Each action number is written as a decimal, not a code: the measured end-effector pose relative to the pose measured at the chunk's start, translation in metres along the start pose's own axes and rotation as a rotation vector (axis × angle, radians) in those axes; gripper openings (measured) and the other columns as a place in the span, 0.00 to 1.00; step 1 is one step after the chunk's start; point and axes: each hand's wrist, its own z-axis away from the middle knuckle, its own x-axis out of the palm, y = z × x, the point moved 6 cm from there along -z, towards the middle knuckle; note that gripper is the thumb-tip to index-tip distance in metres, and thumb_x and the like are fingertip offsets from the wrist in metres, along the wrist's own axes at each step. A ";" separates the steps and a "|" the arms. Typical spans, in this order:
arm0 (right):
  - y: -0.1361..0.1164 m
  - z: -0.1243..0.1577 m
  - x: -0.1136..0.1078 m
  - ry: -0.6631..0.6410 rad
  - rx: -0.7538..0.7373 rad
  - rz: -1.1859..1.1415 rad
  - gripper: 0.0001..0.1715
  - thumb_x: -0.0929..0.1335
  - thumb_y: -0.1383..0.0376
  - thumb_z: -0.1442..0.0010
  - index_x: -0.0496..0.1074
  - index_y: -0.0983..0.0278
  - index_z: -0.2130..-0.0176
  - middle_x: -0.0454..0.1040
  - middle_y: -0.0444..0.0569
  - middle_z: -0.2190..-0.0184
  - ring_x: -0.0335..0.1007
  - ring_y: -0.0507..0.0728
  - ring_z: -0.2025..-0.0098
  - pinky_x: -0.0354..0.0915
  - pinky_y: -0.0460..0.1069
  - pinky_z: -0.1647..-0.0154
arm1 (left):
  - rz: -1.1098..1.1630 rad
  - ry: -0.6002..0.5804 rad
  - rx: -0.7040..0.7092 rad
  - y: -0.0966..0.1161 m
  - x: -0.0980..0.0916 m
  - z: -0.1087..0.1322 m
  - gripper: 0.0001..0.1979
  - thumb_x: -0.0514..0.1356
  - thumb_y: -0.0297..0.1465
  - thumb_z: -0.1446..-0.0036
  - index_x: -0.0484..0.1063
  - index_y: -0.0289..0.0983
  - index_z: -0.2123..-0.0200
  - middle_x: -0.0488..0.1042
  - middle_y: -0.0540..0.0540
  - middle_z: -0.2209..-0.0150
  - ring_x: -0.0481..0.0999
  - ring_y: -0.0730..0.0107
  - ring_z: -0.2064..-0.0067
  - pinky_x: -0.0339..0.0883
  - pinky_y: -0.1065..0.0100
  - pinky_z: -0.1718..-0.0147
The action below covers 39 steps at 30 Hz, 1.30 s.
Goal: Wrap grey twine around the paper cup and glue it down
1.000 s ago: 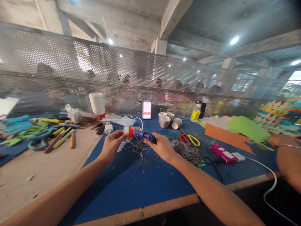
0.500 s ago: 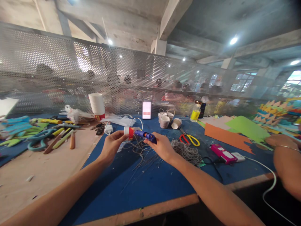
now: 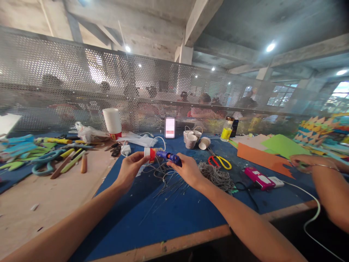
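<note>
My left hand (image 3: 130, 170) pinches a small paper cup (image 3: 150, 154) with a red band, held on its side above the blue mat (image 3: 169, 214). My right hand (image 3: 185, 170) grips a blue glue gun (image 3: 169, 157) whose nozzle points at the cup. Grey string hangs from the cup down to a tangle of string (image 3: 160, 174) on the mat. A bigger heap of grey string (image 3: 216, 176) lies just right of my right hand.
Scissors with red and yellow handles (image 3: 220, 161), small cups (image 3: 194, 139), a yellow bottle (image 3: 227, 131), a stack of white cups (image 3: 112, 122), a pink device (image 3: 258, 178) and coloured foam sheets (image 3: 275, 151) lie around. A co-worker's hand (image 3: 305, 162) rests at the right. Tools clutter the left.
My hands hold the cup and glue gun almost still. The co-worker's hand at the right has moved left, farther onto the table.
</note>
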 end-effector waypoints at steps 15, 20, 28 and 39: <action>0.002 0.000 0.000 0.019 -0.003 -0.002 0.19 0.72 0.50 0.34 0.72 0.61 0.66 0.78 0.45 0.72 0.72 0.55 0.71 0.56 0.47 0.70 | -0.026 -0.003 0.021 -0.002 -0.001 -0.002 0.22 0.73 0.51 0.53 0.85 0.39 0.64 0.85 0.44 0.64 0.81 0.55 0.61 0.69 0.63 0.57; 0.001 0.000 -0.001 0.014 0.002 -0.007 0.18 0.72 0.51 0.34 0.72 0.61 0.66 0.78 0.45 0.72 0.73 0.55 0.71 0.56 0.47 0.70 | -0.023 -0.011 0.022 -0.002 0.000 -0.001 0.22 0.73 0.50 0.53 0.85 0.39 0.64 0.85 0.43 0.64 0.81 0.56 0.61 0.69 0.62 0.57; 0.006 -0.001 0.000 0.066 0.004 -0.089 0.19 0.72 0.49 0.34 0.73 0.62 0.66 0.79 0.46 0.71 0.74 0.56 0.69 0.59 0.47 0.68 | -0.001 -0.048 0.015 0.001 0.003 0.001 0.18 0.73 0.46 0.49 0.85 0.39 0.62 0.85 0.44 0.63 0.80 0.57 0.60 0.68 0.63 0.54; 0.027 -0.007 -0.009 0.128 0.187 -0.084 0.26 0.68 0.49 0.31 0.69 0.63 0.44 0.82 0.55 0.54 0.81 0.63 0.54 0.69 0.51 0.56 | 0.013 0.001 -0.007 -0.002 0.001 -0.001 0.18 0.74 0.46 0.53 0.85 0.38 0.65 0.85 0.45 0.66 0.79 0.60 0.63 0.67 0.65 0.59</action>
